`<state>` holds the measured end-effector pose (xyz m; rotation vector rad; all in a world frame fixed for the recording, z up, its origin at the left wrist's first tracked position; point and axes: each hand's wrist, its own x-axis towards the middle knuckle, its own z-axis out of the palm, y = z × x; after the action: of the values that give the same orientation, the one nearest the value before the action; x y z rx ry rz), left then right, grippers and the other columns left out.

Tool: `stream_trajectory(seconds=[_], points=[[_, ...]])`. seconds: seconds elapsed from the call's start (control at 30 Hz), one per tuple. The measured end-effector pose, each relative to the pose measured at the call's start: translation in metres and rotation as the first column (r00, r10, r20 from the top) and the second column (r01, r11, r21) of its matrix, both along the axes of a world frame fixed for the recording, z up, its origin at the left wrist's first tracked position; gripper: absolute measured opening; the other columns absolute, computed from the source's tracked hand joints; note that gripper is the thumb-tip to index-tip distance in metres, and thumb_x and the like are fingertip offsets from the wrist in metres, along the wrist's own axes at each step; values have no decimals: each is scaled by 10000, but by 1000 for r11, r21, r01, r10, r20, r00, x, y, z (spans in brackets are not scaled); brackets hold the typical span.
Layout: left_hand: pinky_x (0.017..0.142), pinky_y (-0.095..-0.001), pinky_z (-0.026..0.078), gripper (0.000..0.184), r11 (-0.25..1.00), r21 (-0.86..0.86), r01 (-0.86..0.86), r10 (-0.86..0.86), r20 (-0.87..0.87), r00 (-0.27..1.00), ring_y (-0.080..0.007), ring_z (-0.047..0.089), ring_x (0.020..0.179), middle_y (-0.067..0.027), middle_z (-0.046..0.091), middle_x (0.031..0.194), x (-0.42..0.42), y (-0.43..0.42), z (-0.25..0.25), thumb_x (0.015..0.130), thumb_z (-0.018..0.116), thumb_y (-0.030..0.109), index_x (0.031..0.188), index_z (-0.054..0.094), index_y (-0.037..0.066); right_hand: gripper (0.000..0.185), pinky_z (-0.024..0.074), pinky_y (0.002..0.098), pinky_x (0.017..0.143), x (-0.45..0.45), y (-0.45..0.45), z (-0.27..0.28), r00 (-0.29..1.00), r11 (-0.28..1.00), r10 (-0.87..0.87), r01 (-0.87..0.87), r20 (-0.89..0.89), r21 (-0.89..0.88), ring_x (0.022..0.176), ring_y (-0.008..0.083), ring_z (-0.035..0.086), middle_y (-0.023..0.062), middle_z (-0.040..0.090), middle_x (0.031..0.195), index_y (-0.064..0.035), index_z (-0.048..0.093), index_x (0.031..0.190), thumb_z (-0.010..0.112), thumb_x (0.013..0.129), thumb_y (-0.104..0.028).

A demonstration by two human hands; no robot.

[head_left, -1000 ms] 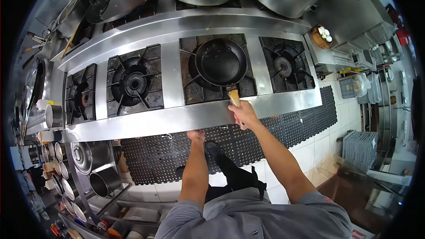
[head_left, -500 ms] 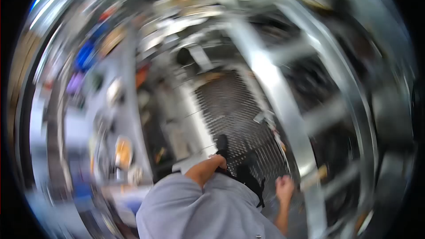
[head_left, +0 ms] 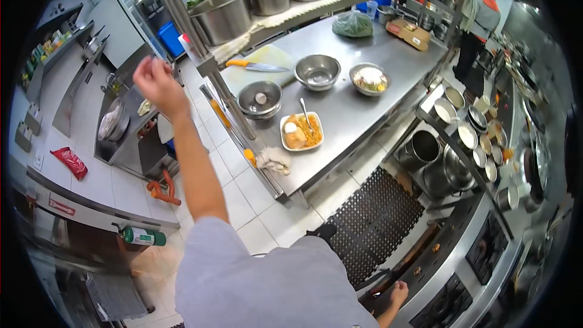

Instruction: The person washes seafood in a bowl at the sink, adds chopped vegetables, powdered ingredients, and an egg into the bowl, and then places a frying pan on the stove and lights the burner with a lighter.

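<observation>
My left hand is raised at the upper left, slightly blurred, its fingers loosely bent and apart with nothing visible in them. Low on the right, beside the stove front, my right hand hangs empty with its fingers loosely curled. Ahead stands a steel table. On it are a square white dish of food with a spoon, a steel bowl holding a small round item, another steel bowl, and a bowl with white and coloured food. An orange-handled knife lies on a cutting board.
Steel pots line the shelf above the table. A cloth lies at the near corner. Stacked pots stand at the right. A rubber mat covers the floor, and another person stands at the upper right.
The view has turned from the stove to the table. My right hand has let go of the pan handle it held a second ago. My left hand has risen from beside my body.
</observation>
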<state>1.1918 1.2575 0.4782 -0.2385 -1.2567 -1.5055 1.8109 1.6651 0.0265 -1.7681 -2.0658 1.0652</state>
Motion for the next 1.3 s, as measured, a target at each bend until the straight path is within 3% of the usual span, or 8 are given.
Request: stream_trajectory(seconds=[0.07,0.23,0.4,0.63,0.67,0.9,1.07,1.3], points=[[776,-374,470,318,677,-602,-422,547,29,837,-279,600,837,-174,631,959,-103,-67,2,873,619,233,1060,590,-23,244,501,362,770,-24,15,-2,997,997,74,-73,-25,16,814,252,645,149,673,878,22,634,987,664,815,-149],[751,-395,491,294,566,-815,125,329,363,872,-365,627,838,-208,668,982,-233,-108,-18,841,605,217,1028,660,-3,284,504,376,790,-90,-5,30,940,939,341,-339,29,-67,855,281,660,186,676,912,32,620,1037,648,811,-139],[695,-256,485,270,886,65,460,-394,629,670,-118,588,782,-55,638,967,-139,-167,-22,908,613,177,1122,618,13,345,508,380,776,-88,-34,26,953,941,300,-303,-41,-151,862,327,663,221,666,901,17,606,1105,641,813,-164],[628,-242,490,279,294,517,804,-908,413,67,-121,565,827,-90,591,984,89,-186,-177,940,538,184,1142,515,-7,317,505,386,779,-72,-85,50,960,960,264,-252,-94,125,885,335,657,210,669,921,26,632,1054,626,826,-196],[641,-235,492,347,522,480,705,-824,498,270,-134,583,839,-95,586,1030,129,-122,-193,897,611,210,1167,507,19,301,504,380,795,-85,-97,76,947,962,249,-218,-202,165,907,325,652,193,669,948,16,634,1068,608,842,-181],[691,-363,544,302,-590,665,458,81,613,-786,-207,639,755,-110,625,918,339,180,-274,811,693,160,986,590,-64,782,430,364,981,-66,-185,171,343,969,90,-249,-935,2,1210,247,494,183,512,1289,-116,84,1500,602,930,-252],[709,-309,539,446,-824,567,-25,567,821,-72,-230,665,827,-149,646,1027,506,209,-287,978,495,317,1246,513,-38,277,510,265,530,48,-276,151,26,550,-575,752,-817,-363,632,133,578,56,542,874,-140,342,1213,469,989,-243],[759,-304,512,439,-828,550,112,536,834,-128,-201,639,884,-129,645,1019,487,188,-307,980,482,323,1289,494,12,482,395,261,398,192,-412,113,-250,111,-857,766,-451,-633,527,112,458,31,478,830,-153,409,1251,579,816,-35]])
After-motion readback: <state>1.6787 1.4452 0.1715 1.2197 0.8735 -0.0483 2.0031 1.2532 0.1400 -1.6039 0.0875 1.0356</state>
